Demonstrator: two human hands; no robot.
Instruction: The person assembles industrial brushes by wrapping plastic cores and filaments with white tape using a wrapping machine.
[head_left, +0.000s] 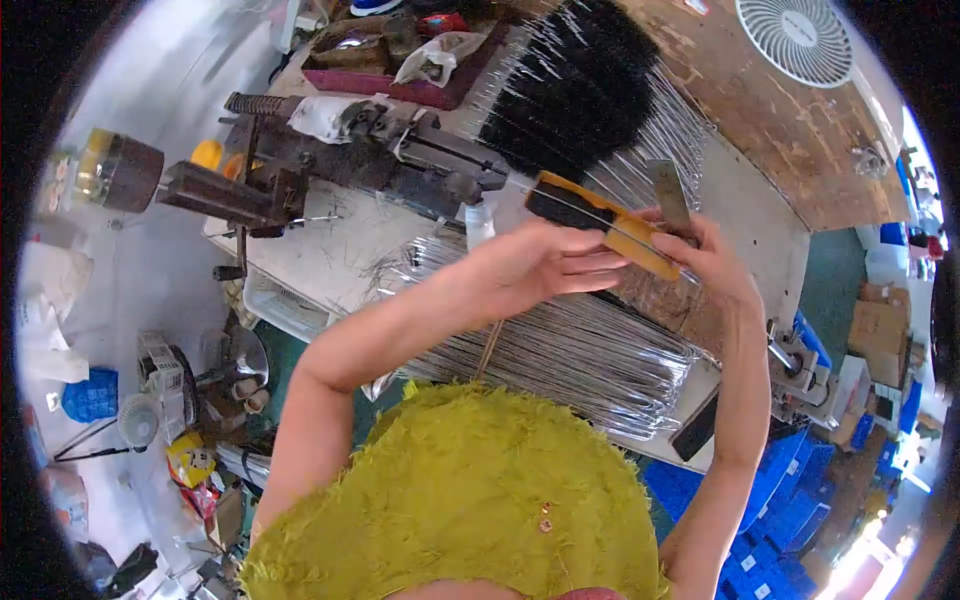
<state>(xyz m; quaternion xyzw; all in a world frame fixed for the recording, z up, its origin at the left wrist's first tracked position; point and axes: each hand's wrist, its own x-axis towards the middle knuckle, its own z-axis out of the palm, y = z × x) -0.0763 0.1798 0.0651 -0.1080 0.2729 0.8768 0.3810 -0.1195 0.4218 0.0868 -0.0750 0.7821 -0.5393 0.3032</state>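
A fuzzy yellow-green top (500, 490) was worn, nearest of all. Past it, a big heap of thin silver wires (560, 360) was spread on the pale table (765, 255). Above the heap, a yellow piece (642, 245) with a black part was held up in the right hand (712, 265), its end pinched between thumb and fingers. A thin wire could be seen along the piece. The left hand (545, 262) was placed just beside it, fingers close together; whether the piece was gripped there could not be told. A flat metal strip (670, 195) was seen poking up by the right hand's fingers. Farther off, a dark metal machine (445, 150) was set on the left, and black bristles (575, 90) were piled near it. Behind the machine, a dark pink tray (440, 98) was filled with odd bits. At the far right, a white fan (797, 28) was seen by a brown board (770, 110).
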